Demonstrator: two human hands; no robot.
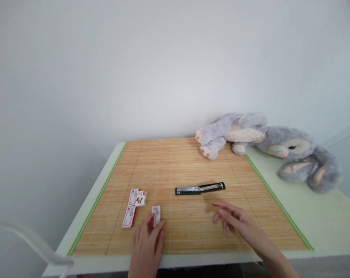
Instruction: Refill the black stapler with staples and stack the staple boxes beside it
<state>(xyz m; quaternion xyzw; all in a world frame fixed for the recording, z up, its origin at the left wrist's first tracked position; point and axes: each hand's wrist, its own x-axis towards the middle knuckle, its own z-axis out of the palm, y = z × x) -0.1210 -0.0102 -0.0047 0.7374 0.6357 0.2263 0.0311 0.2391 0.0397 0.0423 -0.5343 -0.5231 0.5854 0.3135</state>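
Observation:
My left hand (147, 241) has its thumb and fingers about the lower end of a small red-and-white staple box (156, 214), which lies on the bamboo mat. Left of it sit several similar boxes close together: a staple box (129, 217) in front, another box (133, 197) behind it, and a white box with a dark picture (140, 199) at its side. My right hand (235, 223) hovers over the mat, fingers apart and holding nothing. Beyond the hands lies a black stapler (200, 189), folded open with its metal channel showing.
The bamboo mat (163, 166) has green side edges and covers much of the pale table (291, 200). A grey plush rabbit (244, 133) lies along the back right, partly on the mat. A white curved bar (27, 235) stands at the lower left. A wall rises behind.

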